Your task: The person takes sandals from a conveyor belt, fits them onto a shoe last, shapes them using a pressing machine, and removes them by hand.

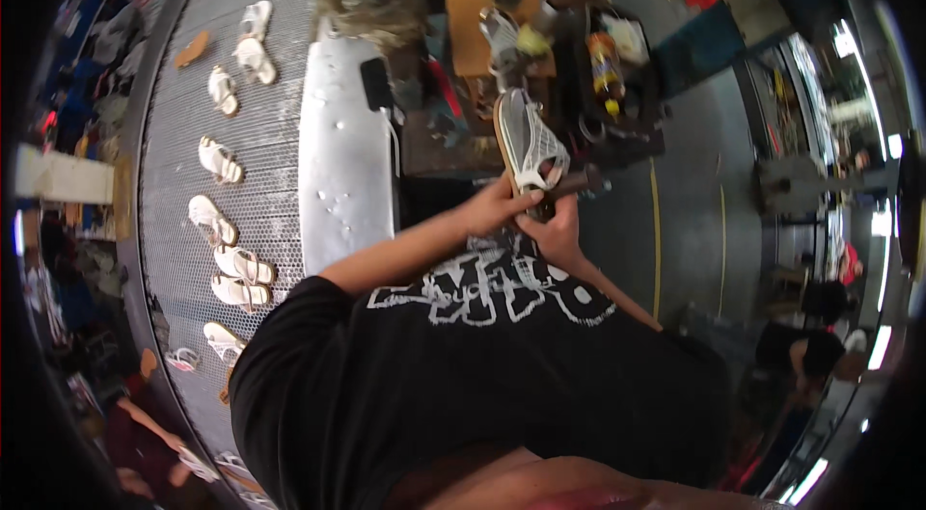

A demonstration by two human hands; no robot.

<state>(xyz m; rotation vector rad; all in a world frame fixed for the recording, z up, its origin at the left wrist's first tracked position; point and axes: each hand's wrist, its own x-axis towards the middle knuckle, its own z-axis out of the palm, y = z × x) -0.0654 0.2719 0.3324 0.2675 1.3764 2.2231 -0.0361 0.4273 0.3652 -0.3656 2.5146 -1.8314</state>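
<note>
A white and grey sandal [526, 139] is held out in front of my chest, its sole edge turned to the left. My left hand [492, 208] is closed around the near end of the sandal, thumb on the strap. My right hand [558, 232] is closed beside it at the same end. A dark brown rod-like tool [582, 182] sticks out to the right from my right hand's fingers; its exact kind is unclear. Just beyond, another sandal [501, 36] sits by a brown board [467, 23] on the cluttered workbench [439, 158].
On my left runs a perforated conveyor belt [183, 211] carrying several pale sandals [221, 161]. A shiny metal panel [342, 163] lies between belt and bench. At the bench's right stands a yellow-capped bottle [605, 67]. A person [145, 433] is at the lower left.
</note>
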